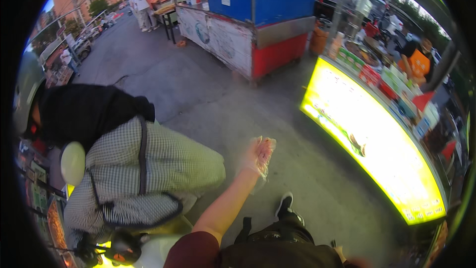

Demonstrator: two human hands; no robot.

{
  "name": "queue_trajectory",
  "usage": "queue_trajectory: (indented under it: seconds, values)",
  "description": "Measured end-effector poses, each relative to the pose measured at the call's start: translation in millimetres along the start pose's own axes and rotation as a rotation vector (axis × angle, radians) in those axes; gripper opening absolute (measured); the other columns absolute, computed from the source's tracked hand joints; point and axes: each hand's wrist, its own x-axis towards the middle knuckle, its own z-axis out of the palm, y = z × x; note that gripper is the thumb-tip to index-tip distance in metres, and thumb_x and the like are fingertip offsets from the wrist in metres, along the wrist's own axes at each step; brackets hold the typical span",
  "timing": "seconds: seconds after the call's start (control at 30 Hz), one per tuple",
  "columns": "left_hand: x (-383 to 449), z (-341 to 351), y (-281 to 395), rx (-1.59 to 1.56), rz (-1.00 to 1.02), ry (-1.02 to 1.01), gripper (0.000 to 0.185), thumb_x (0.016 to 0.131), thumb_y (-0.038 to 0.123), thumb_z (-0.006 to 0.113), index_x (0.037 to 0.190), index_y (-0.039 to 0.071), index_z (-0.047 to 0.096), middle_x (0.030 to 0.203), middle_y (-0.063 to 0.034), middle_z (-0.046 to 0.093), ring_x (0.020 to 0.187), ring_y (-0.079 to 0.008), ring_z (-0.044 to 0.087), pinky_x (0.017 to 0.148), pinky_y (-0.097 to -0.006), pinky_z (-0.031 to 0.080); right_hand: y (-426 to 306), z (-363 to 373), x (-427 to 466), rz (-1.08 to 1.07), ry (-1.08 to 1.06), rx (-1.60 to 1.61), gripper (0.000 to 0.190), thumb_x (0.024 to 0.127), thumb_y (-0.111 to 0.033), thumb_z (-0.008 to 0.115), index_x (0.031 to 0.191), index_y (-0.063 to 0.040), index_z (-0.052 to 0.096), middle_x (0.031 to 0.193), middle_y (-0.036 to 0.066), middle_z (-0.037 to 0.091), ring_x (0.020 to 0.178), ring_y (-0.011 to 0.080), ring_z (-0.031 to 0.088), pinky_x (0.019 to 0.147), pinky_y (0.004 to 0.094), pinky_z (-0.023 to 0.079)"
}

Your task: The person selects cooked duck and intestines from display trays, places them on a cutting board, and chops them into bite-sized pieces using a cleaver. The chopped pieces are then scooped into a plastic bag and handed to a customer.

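My left hand (263, 153) reaches out over the pavement, wrapped in a thin clear plastic glove or bag. Its fingers look curled, but blur and crinkled plastic hide whether anything is inside. Of my right arm only a small patch of skin (339, 254) shows at the bottom edge, beside a small dark object too unclear to name. Left of my outstretched arm is a scooter with a checked quilted cover (163, 156); a helmeted rider in a black top (93, 109) is on it. My black shoe (285, 205) with a white sole stands on the ground below.
A brightly lit yellow stall counter (372, 137) curves along the right, with boxes and bottles on top and a person in an orange apron (416, 61) behind it. Ahead stands a blue and red food stall (256, 37). People in white shirts (143, 2) stand farther up the road.
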Motion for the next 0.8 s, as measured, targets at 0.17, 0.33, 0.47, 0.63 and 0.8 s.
queue_trajectory:
  seconds: [0.17,0.33,0.47,0.63,0.8]
  values:
    - [186,-6,72,-0.179,-0.011,-0.055,0.031,0.093,0.026,0.062,0.107,-0.002,0.064,0.102,-0.0129,0.069,0.091,-0.0211,0.068,0.073,-0.0291,0.059,-215,59,83,0.018,-0.103,-0.255,0.028,0.066,-0.018,0.082,0.06,-0.002,0.061,0.055,0.007,0.057,0.046,0.0161,0.054,0.043,0.0343,0.043]
    - [282,-40,205,-0.28,0.191,0.041,0.028,0.095,0.019,0.055,0.111,-0.004,0.061,0.108,-0.0183,0.067,0.094,-0.0249,0.067,0.076,-0.0324,0.059,-614,141,50,-0.461,-0.141,-0.535,0.027,0.065,-0.019,0.084,0.064,-0.001,0.065,0.057,0.004,0.059,0.048,0.016,0.056,0.045,0.0349,0.046]
    - [327,26,338,-0.206,0.503,0.063,0.022,0.092,0.01,0.058,0.111,-0.001,0.059,0.11,-0.017,0.066,0.101,-0.0246,0.065,0.082,-0.0334,0.057,-929,229,108,-1.118,-0.13,-0.433,0.037,0.061,-0.029,0.082,0.078,0.0,0.068,0.076,0.018,0.07,0.073,0.0288,0.07,0.064,0.0423,0.053]
    - [403,-75,490,-0.358,0.651,0.128,0.041,0.087,-0.004,0.062,0.123,0.003,0.044,0.115,-0.0157,0.062,0.106,-0.0255,0.063,0.087,-0.0327,0.056,-1158,433,-103,-1.401,-0.276,-0.504,0.028,0.062,-0.016,0.081,0.077,0.001,0.066,0.071,0.015,0.067,0.068,0.0253,0.068,0.061,0.0384,0.053]
    - [461,-105,651,-0.48,0.629,0.248,0.024,0.092,0.004,0.059,0.116,0.001,0.056,0.113,-0.0144,0.063,0.108,-0.027,0.062,0.094,-0.0354,0.053,-1187,567,-92,-1.277,-0.423,-0.89,0.025,0.065,-0.024,0.081,0.076,-0.004,0.072,0.065,0.011,0.066,0.062,0.0231,0.065,0.06,0.039,0.051]
